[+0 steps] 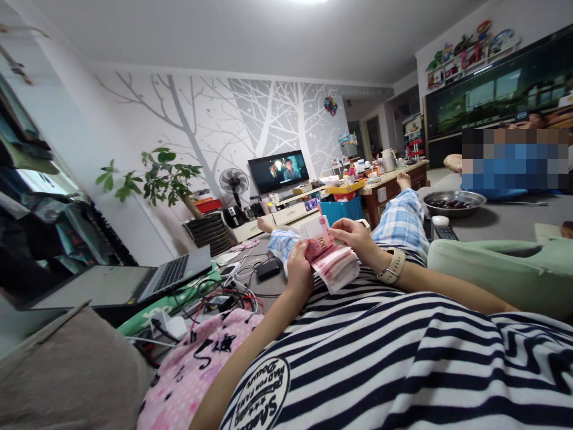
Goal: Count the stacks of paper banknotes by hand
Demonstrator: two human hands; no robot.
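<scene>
A thick stack of pink banknotes [333, 263] rests above my lap, over my striped shirt. My left hand [299, 267] is closed around the left side of the stack. My right hand [356, 235] pinches the top note near its upper edge, with a watch on that wrist. One note stands lifted at the stack's top. My legs in blue plaid trousers [400, 222] stretch out ahead.
An open laptop [134, 283] lies at my left, with cables and chargers [233, 292] beside it. A metal bowl [454, 202] and a remote [445, 232] lie at the right. A television [278, 170], a fan and a plant stand far ahead. Another person sits at far right.
</scene>
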